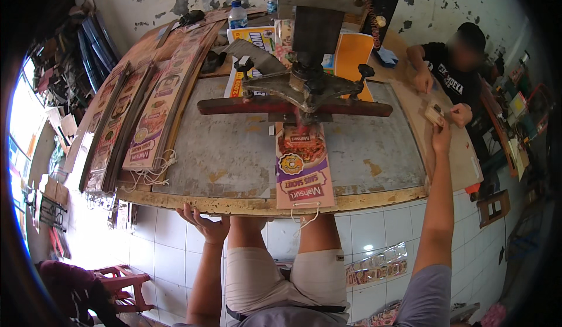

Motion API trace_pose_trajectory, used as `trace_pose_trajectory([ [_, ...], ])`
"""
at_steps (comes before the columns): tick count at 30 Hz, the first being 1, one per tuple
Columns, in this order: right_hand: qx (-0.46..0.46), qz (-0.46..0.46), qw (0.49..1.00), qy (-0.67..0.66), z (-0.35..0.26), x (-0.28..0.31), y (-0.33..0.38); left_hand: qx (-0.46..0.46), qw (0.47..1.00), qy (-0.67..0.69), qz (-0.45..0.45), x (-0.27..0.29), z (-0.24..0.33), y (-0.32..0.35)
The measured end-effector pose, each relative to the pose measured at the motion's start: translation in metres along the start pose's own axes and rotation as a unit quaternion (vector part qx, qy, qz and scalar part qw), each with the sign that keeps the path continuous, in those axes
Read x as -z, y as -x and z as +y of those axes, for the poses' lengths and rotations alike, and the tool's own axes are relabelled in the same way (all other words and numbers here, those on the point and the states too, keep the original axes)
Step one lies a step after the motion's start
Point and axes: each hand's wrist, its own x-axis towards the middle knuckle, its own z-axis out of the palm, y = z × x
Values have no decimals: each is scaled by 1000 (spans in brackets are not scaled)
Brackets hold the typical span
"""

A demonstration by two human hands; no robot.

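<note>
My left hand is at the front edge of the worktable, fingers spread and holding nothing. Stretched far to the right, my right hand grips the near end of a small tan box-like thing whose exact kind I cannot make out. A co-worker's hand is close beside it. In front of me a long pink-and-purple printed strip lies on the grey metal plate, its far end under the press head. A white string loop hangs from its near end over the table edge.
Stacks of similar printed strips with white strings lie at the left. A co-worker sits at the right. Behind the press are printed sheets and a water bottle. A red stool stands on the floor.
</note>
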Motion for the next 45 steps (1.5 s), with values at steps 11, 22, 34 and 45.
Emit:
trace_pose_trajectory([
  [11,9,-14,1000,20,4,0,2,4,1000,2,-18,4,0,-2],
  [22,-22,-12,1000,3,-11,3,7,-1,1000,1,-13,4,0,-2],
  [34,-2,15,1000,3,-5,2,6,2,1000,-3,-17,3,1,-2],
  [45,5,-5,1000,-31,5,4,0,13,1000,-12,-19,0,1,2],
])
